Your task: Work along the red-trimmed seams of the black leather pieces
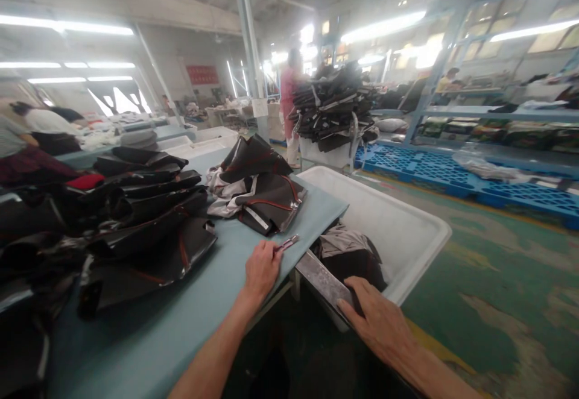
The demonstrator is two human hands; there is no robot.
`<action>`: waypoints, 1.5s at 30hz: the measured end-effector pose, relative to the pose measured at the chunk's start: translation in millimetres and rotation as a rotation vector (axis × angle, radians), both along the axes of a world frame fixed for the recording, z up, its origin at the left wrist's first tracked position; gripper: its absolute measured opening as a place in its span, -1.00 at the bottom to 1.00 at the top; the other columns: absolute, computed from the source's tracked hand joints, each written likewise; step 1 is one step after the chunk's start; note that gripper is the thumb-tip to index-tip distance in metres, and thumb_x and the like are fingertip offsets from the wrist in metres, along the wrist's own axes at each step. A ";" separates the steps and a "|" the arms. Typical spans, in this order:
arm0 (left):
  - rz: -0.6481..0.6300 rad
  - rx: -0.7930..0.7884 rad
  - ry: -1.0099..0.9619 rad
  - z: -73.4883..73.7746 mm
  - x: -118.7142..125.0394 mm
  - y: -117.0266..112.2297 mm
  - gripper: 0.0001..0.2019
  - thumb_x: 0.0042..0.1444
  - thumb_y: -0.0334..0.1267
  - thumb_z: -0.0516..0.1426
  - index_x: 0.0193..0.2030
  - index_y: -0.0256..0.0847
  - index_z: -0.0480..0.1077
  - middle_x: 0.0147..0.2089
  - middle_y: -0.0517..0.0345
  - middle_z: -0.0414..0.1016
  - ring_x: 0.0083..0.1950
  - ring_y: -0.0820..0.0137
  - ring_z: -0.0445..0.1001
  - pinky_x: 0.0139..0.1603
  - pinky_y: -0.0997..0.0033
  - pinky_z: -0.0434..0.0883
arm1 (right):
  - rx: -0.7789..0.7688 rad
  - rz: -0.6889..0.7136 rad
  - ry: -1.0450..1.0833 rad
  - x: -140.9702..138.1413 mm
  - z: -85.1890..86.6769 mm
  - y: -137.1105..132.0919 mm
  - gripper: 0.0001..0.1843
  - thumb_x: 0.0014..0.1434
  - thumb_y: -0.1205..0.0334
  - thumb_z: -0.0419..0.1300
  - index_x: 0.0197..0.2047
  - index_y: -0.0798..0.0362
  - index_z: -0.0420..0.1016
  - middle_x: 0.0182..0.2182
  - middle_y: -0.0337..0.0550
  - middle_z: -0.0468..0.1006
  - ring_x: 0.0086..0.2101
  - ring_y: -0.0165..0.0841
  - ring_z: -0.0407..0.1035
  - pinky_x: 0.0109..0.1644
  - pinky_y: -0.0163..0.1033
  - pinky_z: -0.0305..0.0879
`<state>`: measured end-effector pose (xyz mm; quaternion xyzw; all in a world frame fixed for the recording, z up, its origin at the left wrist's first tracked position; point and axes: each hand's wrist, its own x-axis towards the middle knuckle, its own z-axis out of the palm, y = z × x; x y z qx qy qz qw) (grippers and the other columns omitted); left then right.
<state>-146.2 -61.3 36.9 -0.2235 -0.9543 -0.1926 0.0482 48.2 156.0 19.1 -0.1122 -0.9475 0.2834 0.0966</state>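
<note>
Currently the left hand (263,270) holds what may be snips (288,243)

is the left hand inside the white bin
No, the left hand is over the table, holding a small tool.

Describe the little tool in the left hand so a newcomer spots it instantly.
Start at the pale blue table and find the left hand near its right edge. The small tool juts from that hand, slim and shiny, unlike the bulky dark bundle just beyond.
</note>
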 end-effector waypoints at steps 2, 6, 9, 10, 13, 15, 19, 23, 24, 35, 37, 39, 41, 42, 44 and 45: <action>0.035 -0.035 -0.029 0.9 4.0 -39.5 -0.71 0.43 -0.10 -0.03 -0.02 -0.13 0.46 0.00 0.06 0.51 0.02 0.27 0.50 -0.04 0.31 0.35 | -0.041 -0.026 0.093 -16.8 5.4 -0.8 -0.58 0.34 0.00 0.05 0.10 0.03 0.50 0.12 0.03 0.58 0.10 -0.08 0.47 0.23 0.05 0.37; 0.130 -0.098 -0.032 1.0 6.6 -108.5 -0.66 0.44 -0.05 -0.08 -0.04 -0.13 0.45 -0.03 0.08 0.51 -0.04 0.28 0.51 -0.12 0.33 0.32 | -0.302 -0.089 0.140 -75.9 30.0 -11.2 -0.65 0.31 0.02 0.16 0.03 0.02 0.53 -0.11 -0.05 0.65 -0.13 -0.17 0.54 0.09 -0.01 0.43; 0.195 -0.122 0.010 0.6 7.3 -126.5 -0.65 0.43 -0.07 -0.12 -0.08 -0.13 0.45 -0.07 0.09 0.49 -0.07 0.29 0.50 -0.19 0.34 0.28 | -0.774 -0.191 0.071 -138.3 48.2 -29.9 -0.76 0.26 0.14 0.28 -0.04 0.06 0.51 -0.18 -0.08 0.63 -0.21 -0.28 0.55 -0.04 -0.17 0.48; 0.201 -0.128 0.024 0.4 7.5 -126.9 -0.67 0.42 -0.10 -0.10 -0.09 -0.13 0.44 -0.08 0.09 0.48 -0.08 0.30 0.49 -0.20 0.35 0.28 | -0.953 -0.274 0.026 -159.1 52.0 -37.2 -0.77 0.24 0.16 0.32 -0.07 0.07 0.49 -0.18 -0.09 0.61 -0.25 -0.31 0.54 -0.13 -0.21 0.50; 0.168 -0.122 0.049 -1.0 6.8 -122.9 -0.79 0.36 -0.20 -0.03 -0.13 -0.14 0.42 -0.10 0.11 0.47 -0.09 0.32 0.48 -0.17 0.35 0.27 | -1.154 -0.324 -0.086 -210.2 55.5 -58.1 -0.75 0.30 0.09 0.31 -0.19 0.10 0.42 -0.28 -0.10 0.56 -0.36 -0.36 0.54 -0.32 -0.26 0.51; 0.147 -0.103 0.054 -2.6 5.1 -121.5 -0.82 0.34 -0.20 0.00 -0.16 -0.14 0.41 -0.12 0.12 0.46 -0.10 0.33 0.47 -0.15 0.35 0.27 | -1.191 -0.341 -0.127 -231.3 52.0 -69.0 -0.71 0.32 0.05 0.29 -0.26 0.09 0.38 -0.40 -0.18 0.50 -0.47 -0.42 0.48 -0.43 -0.31 0.47; 0.130 -0.093 0.064 -6.1 2.5 -124.5 -0.71 0.41 -0.08 -0.06 -0.19 -0.13 0.40 -0.14 0.12 0.45 -0.14 0.33 0.47 -0.16 0.32 0.26 | -1.235 -0.417 -0.127 -244.3 39.9 -80.5 -0.69 0.35 0.13 0.26 -0.36 0.03 0.28 -0.59 -0.39 0.31 -0.64 -0.56 0.22 -0.59 -0.45 0.28; 0.148 -0.107 0.082 -7.8 3.6 -126.8 -0.72 0.42 -0.12 -0.08 -0.17 -0.14 0.39 -0.12 0.08 0.45 -0.10 0.30 0.48 -0.14 0.31 0.27 | -1.296 -0.380 -0.111 -234.8 38.2 -79.9 -0.71 0.34 0.25 0.24 -0.38 0.01 0.24 -0.65 -0.44 0.27 -0.68 -0.59 0.09 -0.61 -0.50 0.20; 0.146 -0.112 0.081 -7.6 4.2 -126.9 -0.73 0.42 -0.14 -0.08 -0.16 -0.14 0.39 -0.11 0.07 0.46 -0.09 0.29 0.48 -0.14 0.31 0.28 | -1.301 -0.358 -0.101 -231.2 40.9 -78.4 -0.73 0.33 0.27 0.23 -0.38 0.02 0.24 -0.65 -0.44 0.27 -0.69 -0.59 0.08 -0.63 -0.50 0.16; 0.123 -0.102 0.079 -4.0 6.1 -130.0 -0.73 0.42 -0.18 -0.10 -0.15 -0.15 0.39 -0.09 0.04 0.48 -0.04 0.28 0.50 -0.09 0.31 0.30 | -1.213 -0.192 -0.222 -154.8 47.9 -94.9 -0.85 0.16 0.27 0.29 -0.37 0.08 0.39 -0.57 -0.28 0.46 -0.61 -0.49 0.30 -0.59 -0.42 0.21; 0.131 -0.101 0.075 -4.6 6.0 -130.3 -0.74 0.40 -0.20 -0.09 -0.17 -0.15 0.39 -0.09 0.05 0.48 -0.03 0.29 0.50 -0.09 0.31 0.30 | -1.166 -0.162 -0.145 -139.1 43.3 -94.5 -0.81 0.13 0.16 0.30 -0.33 0.08 0.42 -0.50 -0.25 0.51 -0.55 -0.48 0.32 -0.55 -0.42 0.23; 0.147 -0.102 0.078 -5.7 5.8 -129.9 -0.76 0.39 -0.21 -0.07 -0.19 -0.15 0.39 -0.10 0.06 0.48 -0.04 0.30 0.51 -0.10 0.32 0.29 | -1.065 -0.140 -0.001 -133.2 52.8 -84.2 -0.77 0.07 0.08 0.30 -0.30 0.06 0.46 -0.44 -0.23 0.54 -0.46 -0.44 0.37 -0.48 -0.40 0.29; 0.171 -0.104 0.091 -7.1 5.6 -129.0 -0.76 0.38 -0.21 -0.06 -0.19 -0.15 0.39 -0.11 0.06 0.48 -0.05 0.30 0.50 -0.11 0.32 0.29 | -1.049 -0.126 0.131 -138.1 79.4 -65.8 -0.77 0.01 0.09 0.30 -0.31 0.04 0.47 -0.41 -0.23 0.55 -0.36 -0.36 0.42 -0.39 -0.35 0.41; 0.183 -0.105 0.095 -7.7 5.5 -128.6 -0.76 0.38 -0.21 -0.06 -0.20 -0.15 0.40 -0.11 0.06 0.48 -0.06 0.30 0.50 -0.12 0.32 0.28 | -1.109 -0.132 0.202 -143.1 97.9 -54.8 -0.80 -0.02 0.11 0.28 -0.34 0.02 0.45 -0.41 -0.25 0.54 -0.35 -0.35 0.42 -0.35 -0.32 0.46; 0.199 -0.105 0.098 -7.9 5.5 -127.8 -0.75 0.38 -0.21 -0.07 -0.19 -0.16 0.41 -0.12 0.06 0.49 -0.08 0.30 0.49 -0.14 0.31 0.28 | -1.275 -0.165 0.313 -153.2 139.4 -31.7 -0.87 -0.04 0.17 0.23 -0.38 0.00 0.40 -0.48 -0.29 0.49 -0.42 -0.38 0.38 -0.41 -0.34 0.43; 0.206 -0.108 0.100 -7.4 5.7 -127.4 -0.74 0.37 -0.21 -0.07 -0.19 -0.16 0.42 -0.11 0.05 0.49 -0.08 0.30 0.49 -0.14 0.31 0.28 | -1.344 -0.178 0.347 -155.9 159.6 -20.2 -0.90 -0.04 0.21 0.20 -0.39 -0.01 0.40 -0.51 -0.29 0.47 -0.46 -0.39 0.36 -0.45 -0.36 0.39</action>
